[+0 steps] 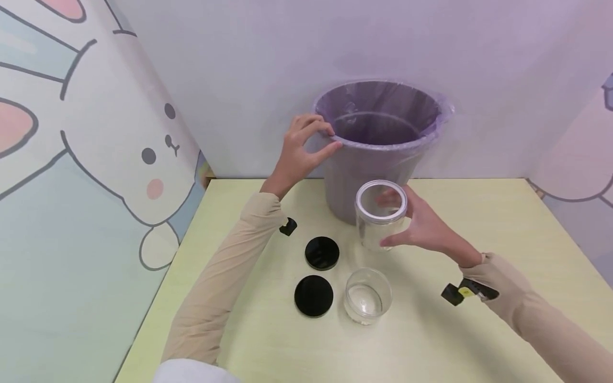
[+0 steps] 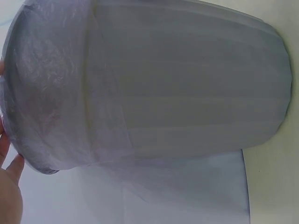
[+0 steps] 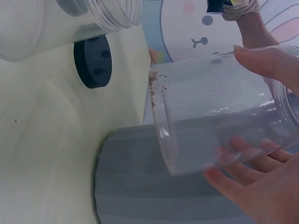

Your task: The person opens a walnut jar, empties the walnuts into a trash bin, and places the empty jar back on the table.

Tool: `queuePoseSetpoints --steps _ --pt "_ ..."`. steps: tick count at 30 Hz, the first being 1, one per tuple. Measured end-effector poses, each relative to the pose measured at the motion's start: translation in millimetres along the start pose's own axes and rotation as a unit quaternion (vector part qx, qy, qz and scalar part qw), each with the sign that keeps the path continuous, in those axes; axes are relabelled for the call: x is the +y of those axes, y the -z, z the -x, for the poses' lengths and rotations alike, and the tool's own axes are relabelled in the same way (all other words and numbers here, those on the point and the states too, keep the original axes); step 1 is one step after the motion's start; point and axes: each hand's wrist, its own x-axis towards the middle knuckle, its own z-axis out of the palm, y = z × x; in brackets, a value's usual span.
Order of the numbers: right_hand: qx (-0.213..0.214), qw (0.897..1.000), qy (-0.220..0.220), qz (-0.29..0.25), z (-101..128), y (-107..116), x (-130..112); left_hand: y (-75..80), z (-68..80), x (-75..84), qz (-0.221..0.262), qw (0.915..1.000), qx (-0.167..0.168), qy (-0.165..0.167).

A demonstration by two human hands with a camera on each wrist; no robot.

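My left hand [image 1: 299,151] grips the rim of a grey trash bin [image 1: 369,165] lined with a thin, clear purplish bag. In the left wrist view, fingertips [image 2: 16,165] show at that rim beside the bin's wall [image 2: 187,84]. A clear jar [image 1: 375,226] without a lid is held by my right hand [image 1: 421,221], thumb on one side and fingers around the other. The right wrist view has this jar [image 3: 210,107] raised off the table in front of the bin, with small brown specks near its base.
A second clear open jar [image 1: 367,303] stands on the pale yellow table [image 1: 479,213]. Two round black lids, an upper one [image 1: 322,253] and a lower one [image 1: 313,296], lie left of it. Behind the bin is a white wall [image 1: 230,106]; a rabbit-print wall [image 1: 119,133] borders the left.
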Motion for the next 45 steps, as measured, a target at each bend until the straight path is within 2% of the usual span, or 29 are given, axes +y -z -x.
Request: queuePoseSetpoints --steps 6,19,45 --pt "-0.011 1.0 0.004 -0.02 1 -8 6 0.7 1.9 0.7 0.004 1.0 0.007 -0.002" --pt "-0.016 0.999 -0.005 -0.033 5 -17 21 -0.2 2.8 -2.5 0.002 0.9991 0.024 -0.035" --pt "-0.007 0.998 -0.025 -0.057 11 -41 48 -4.6 0.5 -2.4 0.011 0.9995 0.013 -0.027"
